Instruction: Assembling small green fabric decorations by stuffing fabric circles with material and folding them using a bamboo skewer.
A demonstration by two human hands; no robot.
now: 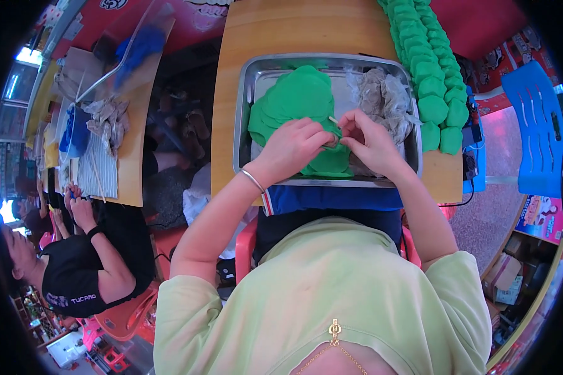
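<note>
My left hand (297, 145) and my right hand (370, 140) meet over a steel tray (250, 81) on a wooden table (281, 28). Both pinch a small piece between their fingertips, and a thin pale stick (333, 119) pokes up between them. What exactly is pinched is hidden by the fingers. A stack of flat green pieces (297, 94) lies in the tray under my left hand. Crumpled clear plastic with grey stuff (385, 94) fills the tray's right side, behind my right hand. A metal bangle (253, 180) circles my left wrist.
A long row of folded green pieces (435, 81) runs along the table's right edge. A blue plastic chair (538, 131) stands at the right. At the left, another person in black (87, 262) works at a second table (131, 125) with blue and grey items.
</note>
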